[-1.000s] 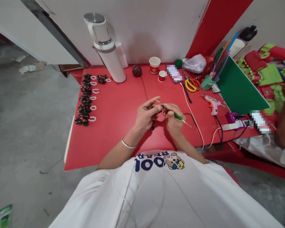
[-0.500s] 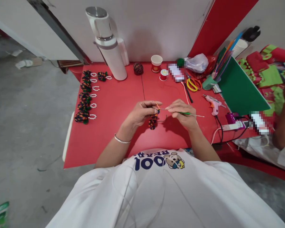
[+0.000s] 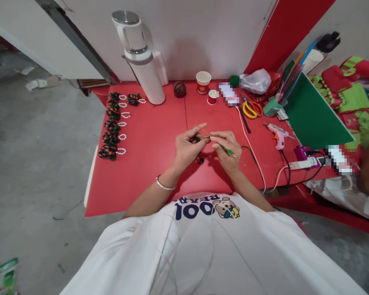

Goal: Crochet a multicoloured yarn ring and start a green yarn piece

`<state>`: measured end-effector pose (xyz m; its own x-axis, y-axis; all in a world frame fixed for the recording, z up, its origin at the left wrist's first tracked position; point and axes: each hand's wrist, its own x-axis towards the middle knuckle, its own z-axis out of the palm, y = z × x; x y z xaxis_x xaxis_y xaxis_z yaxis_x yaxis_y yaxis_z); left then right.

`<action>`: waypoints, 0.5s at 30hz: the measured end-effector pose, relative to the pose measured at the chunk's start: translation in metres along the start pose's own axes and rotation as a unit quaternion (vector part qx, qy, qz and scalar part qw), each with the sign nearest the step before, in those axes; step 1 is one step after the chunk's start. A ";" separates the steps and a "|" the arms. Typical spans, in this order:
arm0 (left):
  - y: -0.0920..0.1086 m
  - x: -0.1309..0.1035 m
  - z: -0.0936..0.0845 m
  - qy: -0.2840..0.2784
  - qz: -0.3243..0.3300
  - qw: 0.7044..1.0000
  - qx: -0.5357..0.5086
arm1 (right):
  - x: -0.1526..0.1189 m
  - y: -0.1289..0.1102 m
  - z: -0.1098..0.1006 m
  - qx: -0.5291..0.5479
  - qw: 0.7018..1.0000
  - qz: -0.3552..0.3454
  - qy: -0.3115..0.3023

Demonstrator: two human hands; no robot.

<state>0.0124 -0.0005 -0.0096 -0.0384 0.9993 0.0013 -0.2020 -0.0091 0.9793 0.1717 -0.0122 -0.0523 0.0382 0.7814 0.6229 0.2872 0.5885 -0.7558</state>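
While tight, right fingers (image 3: 223, 136) round hook (image 3: 228, 151)

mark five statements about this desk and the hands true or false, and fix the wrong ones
1. The right hand holds the hook. True.
2. The yarn ball sits between the flask and the cup. True.
3. The cup lies on its side. False: the cup stands upright.
4. The bracelet is on the right wrist. False: the bracelet is on the left one.
5. The glue gun lies on the table. True.
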 end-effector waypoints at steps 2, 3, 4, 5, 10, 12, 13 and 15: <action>-0.003 -0.004 0.003 0.005 -0.002 1.000 -0.016 | 0.000 -0.003 -0.001 -0.070 0.996 -0.048 0.005; -0.005 -0.004 0.003 0.000 -0.010 0.999 -0.032 | 0.000 -0.003 0.000 -0.078 0.995 -0.057 0.012; -0.006 -0.004 0.003 -0.008 -0.021 0.998 -0.051 | -0.001 -0.003 0.001 -0.067 0.996 -0.059 0.027; -0.006 -0.004 0.002 -0.018 -0.032 0.997 -0.068 | -0.001 -0.001 0.003 -0.037 0.997 -0.052 0.045; 0.003 0.006 -0.014 -0.105 -0.082 0.987 -0.088 | 0.008 0.011 -0.001 0.239 0.969 0.056 0.009; 0.008 0.009 -0.023 -0.138 -0.091 0.984 -0.066 | 0.021 0.013 -0.015 0.287 0.949 0.085 -0.103; 0.010 0.010 -0.026 -0.147 -0.090 0.984 -0.050 | 0.028 0.013 -0.024 0.285 0.941 0.093 -0.160; 0.013 0.011 -0.030 -0.152 -0.081 0.985 -0.014 | 0.043 0.010 -0.042 0.266 0.923 0.125 -0.247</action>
<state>-0.0202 0.0087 -0.0034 0.2906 0.9526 -0.0900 -0.2080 0.1547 0.9658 0.2161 0.0184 -0.0249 -0.4398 0.8283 0.3472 -0.1877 0.2934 -0.9374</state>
